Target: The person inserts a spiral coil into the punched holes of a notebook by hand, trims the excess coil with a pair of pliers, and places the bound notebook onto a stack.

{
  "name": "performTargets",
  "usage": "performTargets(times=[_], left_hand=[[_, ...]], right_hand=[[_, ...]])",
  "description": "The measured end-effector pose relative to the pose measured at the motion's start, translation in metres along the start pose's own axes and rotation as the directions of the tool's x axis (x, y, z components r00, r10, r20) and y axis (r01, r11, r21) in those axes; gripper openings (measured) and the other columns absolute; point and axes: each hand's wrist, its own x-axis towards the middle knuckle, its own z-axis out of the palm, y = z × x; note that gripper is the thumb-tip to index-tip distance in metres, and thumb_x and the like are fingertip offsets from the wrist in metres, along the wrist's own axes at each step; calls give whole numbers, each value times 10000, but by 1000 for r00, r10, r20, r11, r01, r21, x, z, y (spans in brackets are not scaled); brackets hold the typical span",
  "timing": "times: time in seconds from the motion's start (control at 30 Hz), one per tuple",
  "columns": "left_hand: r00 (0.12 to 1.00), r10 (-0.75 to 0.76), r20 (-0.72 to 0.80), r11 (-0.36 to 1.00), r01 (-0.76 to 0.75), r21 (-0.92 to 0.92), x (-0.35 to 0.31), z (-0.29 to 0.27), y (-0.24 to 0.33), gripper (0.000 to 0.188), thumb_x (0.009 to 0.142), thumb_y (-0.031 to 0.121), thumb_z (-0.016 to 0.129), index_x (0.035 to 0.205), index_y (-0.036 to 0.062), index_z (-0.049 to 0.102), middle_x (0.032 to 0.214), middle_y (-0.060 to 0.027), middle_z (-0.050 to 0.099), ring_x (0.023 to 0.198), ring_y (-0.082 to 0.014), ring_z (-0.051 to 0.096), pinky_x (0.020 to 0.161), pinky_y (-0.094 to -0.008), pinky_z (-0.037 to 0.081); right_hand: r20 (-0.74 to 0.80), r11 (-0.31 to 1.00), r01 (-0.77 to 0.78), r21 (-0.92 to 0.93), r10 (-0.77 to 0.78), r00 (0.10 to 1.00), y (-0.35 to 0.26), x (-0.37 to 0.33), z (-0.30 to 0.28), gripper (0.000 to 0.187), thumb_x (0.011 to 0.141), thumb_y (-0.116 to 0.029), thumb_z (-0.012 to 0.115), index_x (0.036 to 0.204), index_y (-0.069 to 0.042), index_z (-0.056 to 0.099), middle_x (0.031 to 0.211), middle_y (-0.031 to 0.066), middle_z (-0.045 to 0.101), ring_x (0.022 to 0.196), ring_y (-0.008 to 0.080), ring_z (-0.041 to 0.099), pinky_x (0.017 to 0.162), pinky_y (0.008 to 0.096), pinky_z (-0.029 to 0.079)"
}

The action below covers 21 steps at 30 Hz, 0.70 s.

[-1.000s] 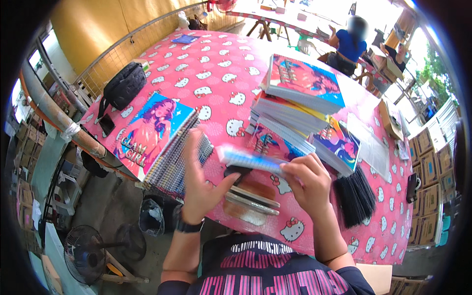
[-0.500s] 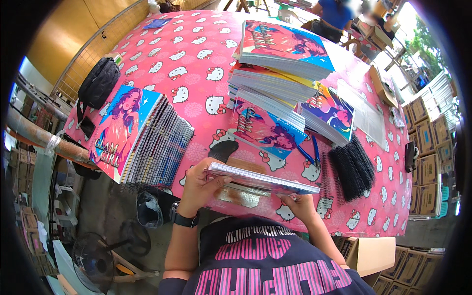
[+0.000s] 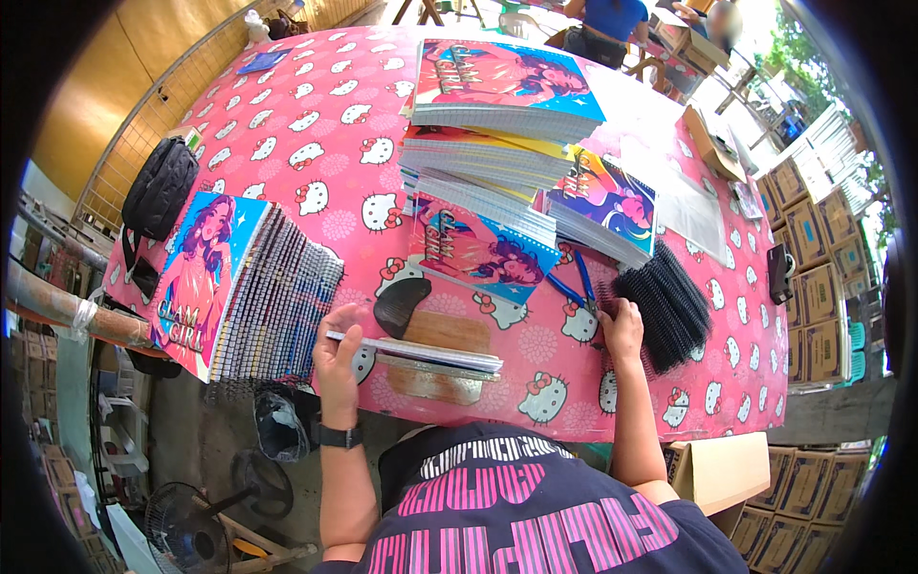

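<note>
My left hand [image 3: 338, 368] grips the left end of a thin, unbound notebook [image 3: 440, 360], seen nearly edge-on over the near table edge. Below it are a wooden board [image 3: 442, 333] and a dark curved piece [image 3: 400, 304]. My right hand [image 3: 623, 333] reaches to the left side of a pile of black spiral binding coils [image 3: 666, 311], its fingers closed on a coil there; the fingertips are partly hidden. Blue-handled pliers [image 3: 576, 284] lie just left of that hand. A notebook with a pink and blue cover [image 3: 478, 251] rests beyond the board.
Tall stacks of notebooks [image 3: 507, 91] stand at the back middle, with purple-covered ones [image 3: 604, 206] beside them. A coil-bound stack [image 3: 215, 277] is at the left near a black bag [image 3: 161, 188]. Clear plastic sheets [image 3: 684, 215] lie at the right. Other people work far back.
My right hand has let go of the notebook and moved right to the black coils. The notebook stays in my left hand, now lower and tilted more edge-on. The whole view has shifted slightly.
</note>
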Motion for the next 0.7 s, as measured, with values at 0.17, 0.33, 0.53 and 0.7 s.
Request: performTargets(times=[0.17, 0.33, 0.53, 0.7], left_hand=[[996, -6, -92, 999, 9, 32, -4, 17, 1, 373, 918, 138, 555, 1269, 17, 522, 1268, -121, 551, 1185, -181, 500, 1027, -305, 350], [870, 466, 159, 468, -395, 790, -37, 61, 29, 582, 847, 281, 621, 1366, 72, 461, 1316, -82, 508, 1262, -232, 451, 1118, -570, 11], [819, 261, 511, 238, -568, 788, -51, 103, 13, 620, 721, 538, 716, 1173, 131, 592, 964, -36, 514, 1015, -222, 510, 1061, -609, 84], [829, 313, 463, 203, -535, 820, -47, 111, 0, 437, 705, 530, 720, 922, 162, 630, 849, -10, 475, 911, -205, 498, 1019, -592, 135]], right_hand=[[264, 935, -279, 218, 219, 939, 6, 8, -14, 294, 730, -184, 769, 940, -4, 670, 825, 143, 673, 769, 274, 660, 717, 362, 513], [218, 948, -204, 246, 151, 964, 9, 9, -29, 218, 804, -180, 699, 928, -2, 671, 830, 150, 641, 750, 280, 632, 716, 376, 498], [124, 934, 32, 356, -81, 989, -33, 9, -53, 229, 957, -128, 467, 1091, 18, 582, 1009, 190, 559, 948, 341, 567, 837, 393, 458], [415, 691, -9, 723, -425, 804, -125, -11, -116, 279, 831, 28, 565, 1096, -32, 628, 921, 118, 632, 824, 255, 612, 772, 346, 485]])
